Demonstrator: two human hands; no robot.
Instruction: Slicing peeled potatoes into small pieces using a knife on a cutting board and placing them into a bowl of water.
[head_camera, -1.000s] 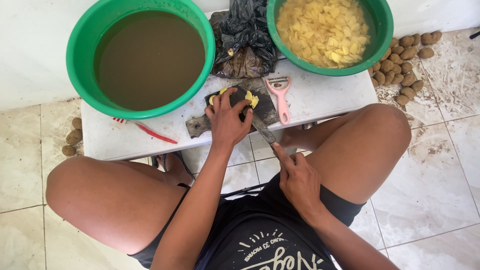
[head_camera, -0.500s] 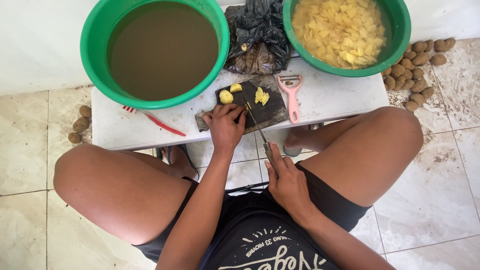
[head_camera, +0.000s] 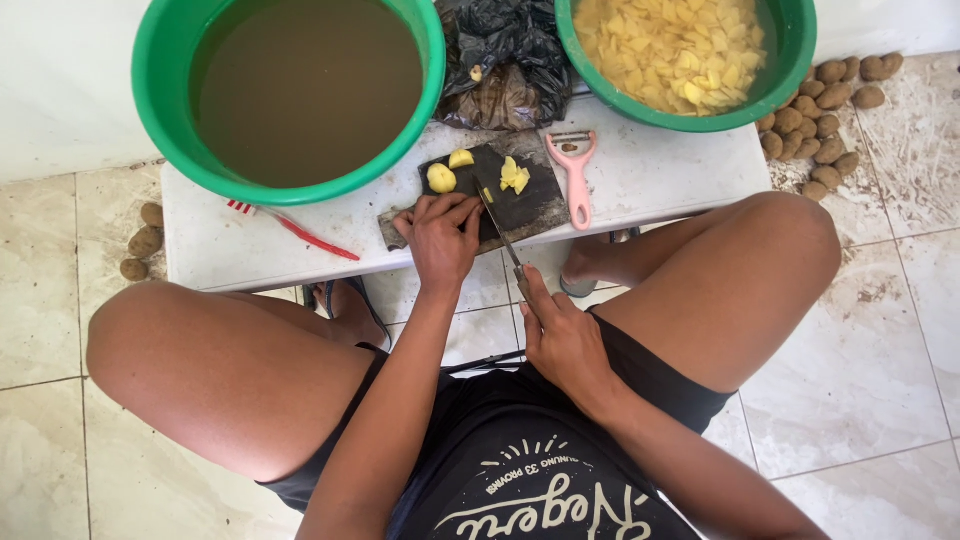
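Head view: the left hand (head_camera: 440, 240) presses, fingers curled, on the near edge of the dark cutting board (head_camera: 530, 205), while the right hand (head_camera: 562, 335) is clamped on the knife (head_camera: 500, 235), blade angled toward twelve o'clock. Since a second ago the left hand has slid back off the potato pieces (head_camera: 514, 174), baring them and a peeled half (head_camera: 441, 178). At three o'clock lies a pink peeler (head_camera: 577, 180) on the counter (head_camera: 660, 175).
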